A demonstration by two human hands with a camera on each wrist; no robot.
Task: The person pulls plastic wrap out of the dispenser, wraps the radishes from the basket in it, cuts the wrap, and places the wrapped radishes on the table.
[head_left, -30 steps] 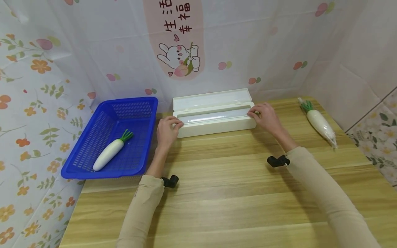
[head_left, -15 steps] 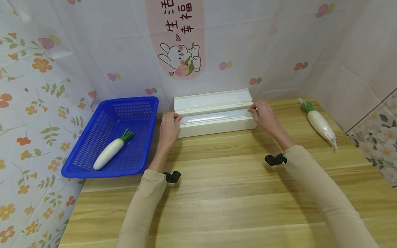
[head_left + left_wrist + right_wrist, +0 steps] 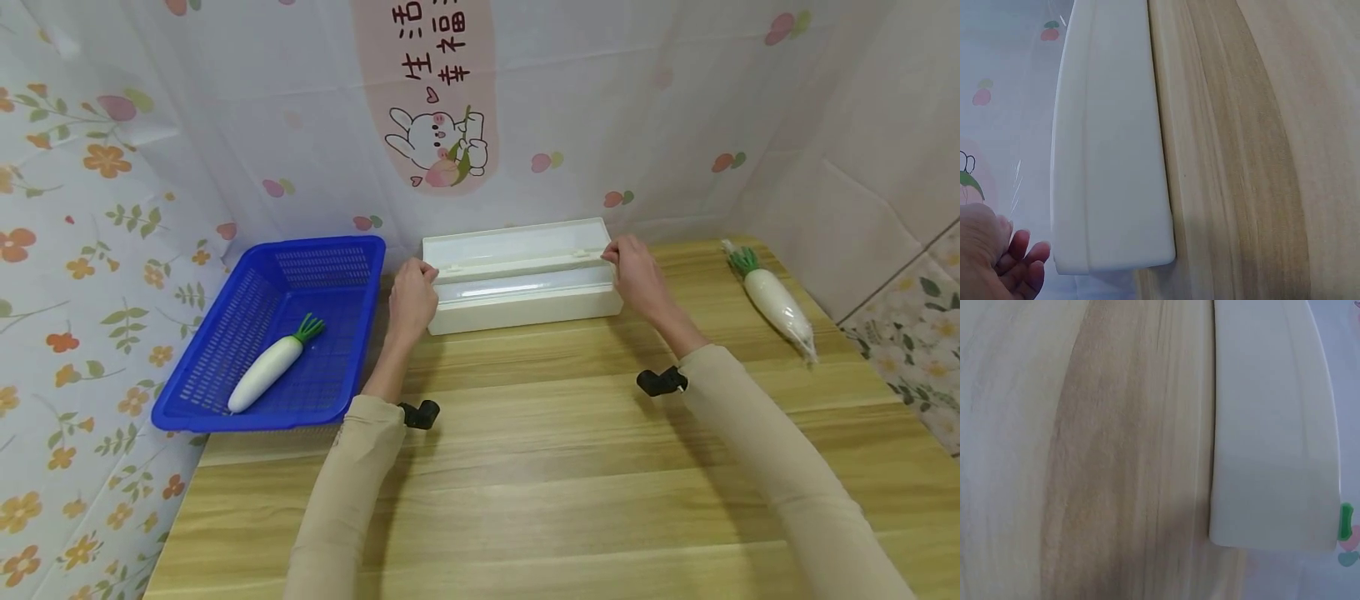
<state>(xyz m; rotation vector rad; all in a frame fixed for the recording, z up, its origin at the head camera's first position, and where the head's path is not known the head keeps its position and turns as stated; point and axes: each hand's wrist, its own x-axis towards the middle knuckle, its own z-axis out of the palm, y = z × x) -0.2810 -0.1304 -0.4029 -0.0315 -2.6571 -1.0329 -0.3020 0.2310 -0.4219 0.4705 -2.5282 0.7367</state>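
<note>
A long white cling film dispenser (image 3: 525, 310) stands at the back of the table with its lid (image 3: 517, 242) tipped back. A shiny roll shows inside. At its left end my left hand (image 3: 412, 302) is raised with curled fingers. In the left wrist view, thin glints of clear cling film (image 3: 1017, 184) run up from the thumb and fingers of that left hand (image 3: 1007, 259). My right hand (image 3: 639, 279) is held at the right end, its fingers curled in a pinch. The film at that side is too clear to make out; the right wrist view does not show the hand.
A blue basket (image 3: 174, 375) at the left holds a white radish (image 3: 266, 375) with a green top. A second white radish (image 3: 780, 307), wrapped in clear film, lies at the right. The patterned wall cloth (image 3: 540, 100) hangs right behind the dispenser.
Both hands have risen and moved back a little from the dispenser's front edge, roughly level with each other. The dispenser, basket and radishes have stayed in place.
</note>
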